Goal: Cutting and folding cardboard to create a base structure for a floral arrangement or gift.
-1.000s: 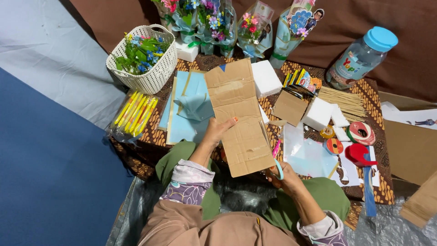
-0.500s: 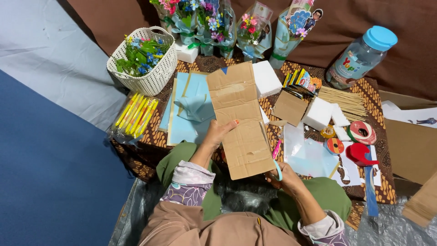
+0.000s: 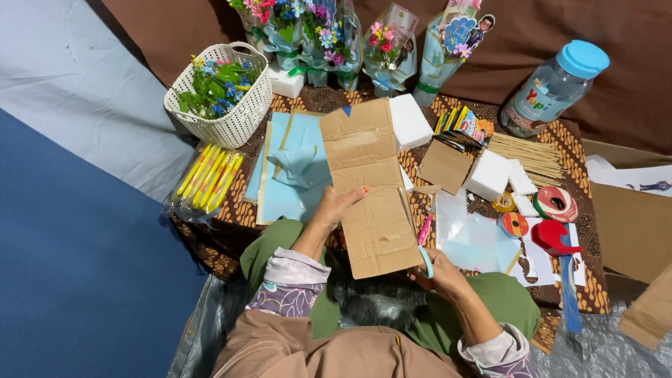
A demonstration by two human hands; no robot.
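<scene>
Fingers (image 3: 350, 197) of the left hand (image 3: 334, 207) are curled over the left edge of a long creased strip of brown corrugated cardboard (image 3: 369, 182), with the thumb laid on its top face, so the strip is held by that hand. The right hand (image 3: 439, 274) is closed around a pair of scissors with light blue handles (image 3: 425, 260), which are set against the strip's lower right corner. One cardboard strip is seen; it runs from the lap up across the patterned brown cloth-covered table (image 3: 584, 280), its lower end between the two hands.

Left of the strip, a few overlapping sheets of pale blue paper (image 3: 290, 175) are lying, the exact number not being clear. One white woven plastic basket of artificial flowers (image 3: 224, 94) stands at the table's left corner, and one clear packet of yellow sticks (image 3: 206, 178) lies just below it. Three white foam blocks (image 3: 409, 120) can be counted on the table, plus a fourth by the bouquets. One clear plastic jar with a blue lid (image 3: 553, 87) lies tilted at the far right. Three tape rolls (image 3: 555, 203) are grouped right of the strip, near one bundle of thin wooden skewers (image 3: 535, 155).
</scene>
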